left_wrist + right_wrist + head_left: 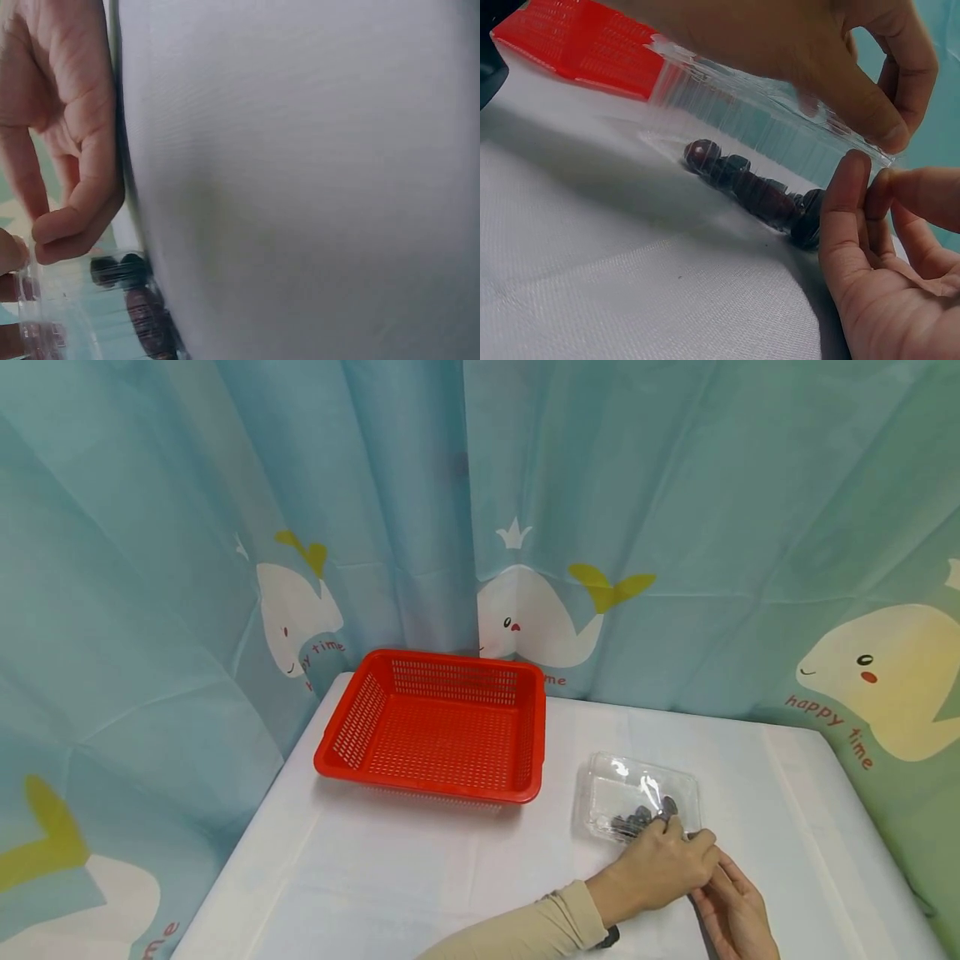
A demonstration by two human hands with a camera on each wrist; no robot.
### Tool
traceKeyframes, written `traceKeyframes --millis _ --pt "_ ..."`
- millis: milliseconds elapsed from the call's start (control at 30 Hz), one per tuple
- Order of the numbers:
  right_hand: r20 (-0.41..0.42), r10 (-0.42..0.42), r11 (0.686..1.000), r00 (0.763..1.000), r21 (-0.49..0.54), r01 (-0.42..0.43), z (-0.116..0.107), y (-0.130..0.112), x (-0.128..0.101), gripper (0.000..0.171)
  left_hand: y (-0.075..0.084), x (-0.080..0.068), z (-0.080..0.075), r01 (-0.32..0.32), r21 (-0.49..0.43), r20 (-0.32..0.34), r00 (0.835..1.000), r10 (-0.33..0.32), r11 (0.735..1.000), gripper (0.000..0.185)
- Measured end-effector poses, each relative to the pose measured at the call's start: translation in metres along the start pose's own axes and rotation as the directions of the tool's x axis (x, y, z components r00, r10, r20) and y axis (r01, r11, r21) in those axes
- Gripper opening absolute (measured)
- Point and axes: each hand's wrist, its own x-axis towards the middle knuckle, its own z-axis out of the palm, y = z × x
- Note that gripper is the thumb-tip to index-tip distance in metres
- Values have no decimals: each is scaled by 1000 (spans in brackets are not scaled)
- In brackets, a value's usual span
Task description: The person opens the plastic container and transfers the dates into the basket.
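A clear plastic clamshell box [637,781] stands on the white table with several dark, grape-like fruits [769,201] inside, along its near side. My left hand [663,868] reaches over from the left and pinches the box's rim near the right corner. From below, my right hand [735,906] meets it at that same corner, fingers bent and thumb and fingertips on the plastic edge. In the right wrist view, the left hand [855,75] is above the rim and the right hand [885,255] beside the box wall. The left wrist view shows only the left fingertips [9,255].
A red perforated plastic basket [450,735] stands at the back left of the white table [390,868], left of the box. Behind the table hangs a blue-green curtain [420,510] with whale prints. A black object [609,937] shows beneath the left sleeve.
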Motion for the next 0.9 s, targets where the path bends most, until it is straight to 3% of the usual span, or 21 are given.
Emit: traceKeyframes --millis 300,600,900 --pt "-21 15 999 1000 40 -14 4 0 1 40 -4 3 -4 52 -86 8 999 -51 995 9" --pt "-14 2 998 1000 66 -1 3 1 -1 39 -8 -2 -5 45 -150 11 999 -44 988 13" --pt "-44 11 1000 999 18 -10 5 0 1 36 -19 -9 -2 0 -130 -20 1000 -3 992 21"
